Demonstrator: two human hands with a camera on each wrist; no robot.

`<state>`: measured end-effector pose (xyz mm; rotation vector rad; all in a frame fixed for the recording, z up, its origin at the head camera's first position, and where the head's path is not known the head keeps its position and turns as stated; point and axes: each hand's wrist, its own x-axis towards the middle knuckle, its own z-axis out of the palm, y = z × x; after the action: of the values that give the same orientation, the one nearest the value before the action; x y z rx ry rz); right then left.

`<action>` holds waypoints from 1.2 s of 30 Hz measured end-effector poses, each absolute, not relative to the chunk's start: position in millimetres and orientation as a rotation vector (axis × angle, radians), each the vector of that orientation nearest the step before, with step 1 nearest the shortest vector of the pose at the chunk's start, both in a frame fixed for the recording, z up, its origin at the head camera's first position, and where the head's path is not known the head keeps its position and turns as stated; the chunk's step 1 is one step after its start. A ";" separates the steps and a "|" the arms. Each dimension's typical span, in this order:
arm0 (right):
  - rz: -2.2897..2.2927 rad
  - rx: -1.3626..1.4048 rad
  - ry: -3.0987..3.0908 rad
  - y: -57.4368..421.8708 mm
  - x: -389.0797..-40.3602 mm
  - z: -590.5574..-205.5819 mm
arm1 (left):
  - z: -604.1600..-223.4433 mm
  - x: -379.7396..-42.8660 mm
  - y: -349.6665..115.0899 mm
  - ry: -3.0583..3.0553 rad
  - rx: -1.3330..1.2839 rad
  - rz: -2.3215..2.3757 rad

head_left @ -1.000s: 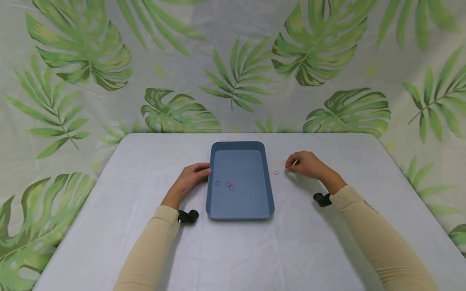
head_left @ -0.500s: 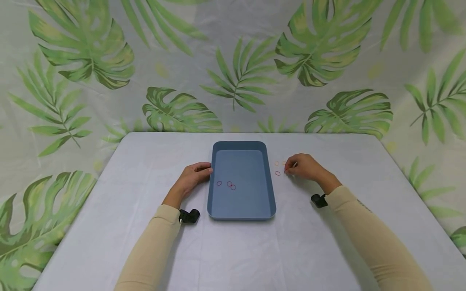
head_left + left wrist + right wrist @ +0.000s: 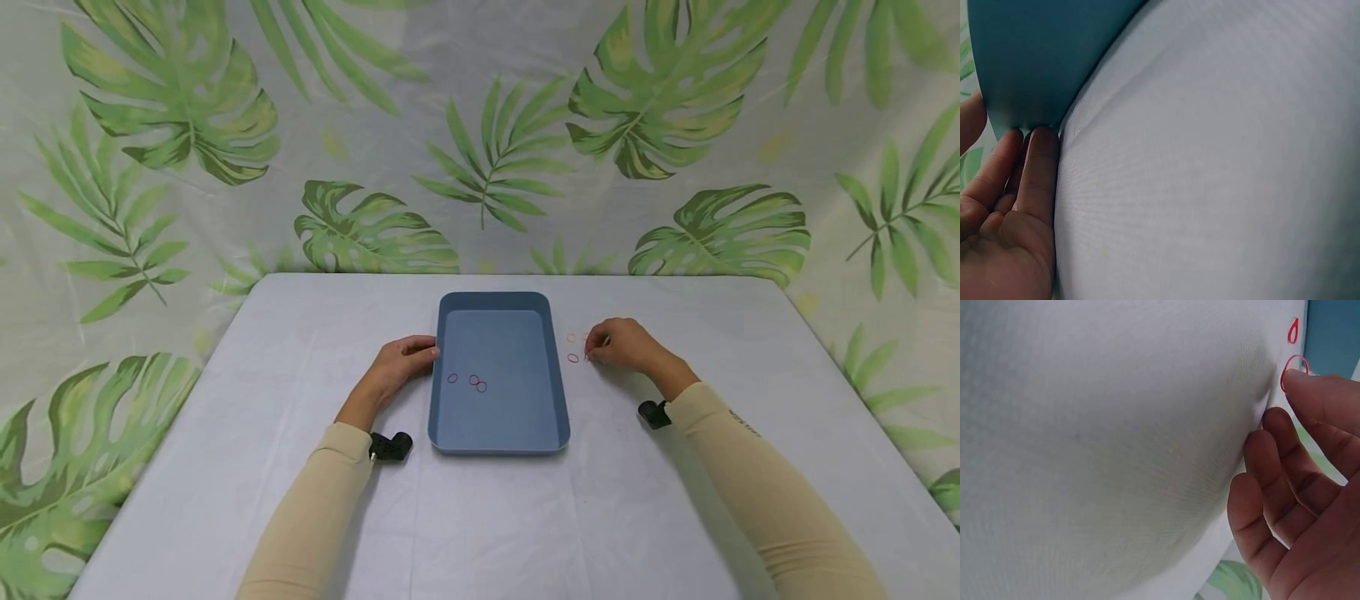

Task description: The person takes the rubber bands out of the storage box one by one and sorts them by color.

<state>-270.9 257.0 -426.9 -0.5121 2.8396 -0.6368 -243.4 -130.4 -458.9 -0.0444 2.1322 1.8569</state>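
Note:
Beside the blue tray, my left hand rests at its left wall. In the left wrist view, fairly straight fingers touch the outer wall and the thumb is right at the rim. My right hand is just right of the tray, thumb and forefinger pinching a red rubber band, whose loop shows past the thumb. Its other fingers bend loosely close over the cloth. Another red rubber band lies between this hand and the tray. Two orange rubber bands, one at the left, lie behind it; the other is partly hidden.
In the tray, one red rubber band lies by the left side; two touching red bands lie near its middle. A white cloth covers the table. Behind its far edge hangs a leaf-printed backdrop.
My right hand has shifted slightly left and down near the red rubber band on the cloth. My left hand keeps its place at the tray; the head view has moved slightly.

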 end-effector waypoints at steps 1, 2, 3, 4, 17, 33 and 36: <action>-0.632 -0.515 2.842 256.9 -270.8 -426.9 | -458.5 -243.0 -130.2 2.135 -0.042 1.858; -0.626 -0.517 2.844 256.9 -270.6 -426.8 | -458.0 -242.8 -129.9 2.132 -0.043 1.860; -0.621 -0.519 2.846 257.0 -270.4 -426.8 | -457.6 -242.5 -129.5 2.134 -0.045 1.861; -0.620 -0.519 2.847 257.0 -270.1 -426.7 | -457.4 -242.3 -129.1 2.134 -0.048 1.862; -0.606 -0.515 2.849 260.4 -269.9 -431.2 | -461.9 -244.4 -125.0 2.121 -0.059 1.864; -0.634 -0.495 2.826 256.4 -270.6 -421.0 | -461.4 -243.4 -129.2 2.123 -0.044 1.869; -0.652 -0.534 2.841 251.2 -270.5 -409.6 | -461.3 -243.5 -130.9 2.128 -0.049 1.862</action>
<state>-270.5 251.2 -409.6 -0.5336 2.8408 -0.6522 -243.5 -130.9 -461.3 -0.0489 2.1276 1.8618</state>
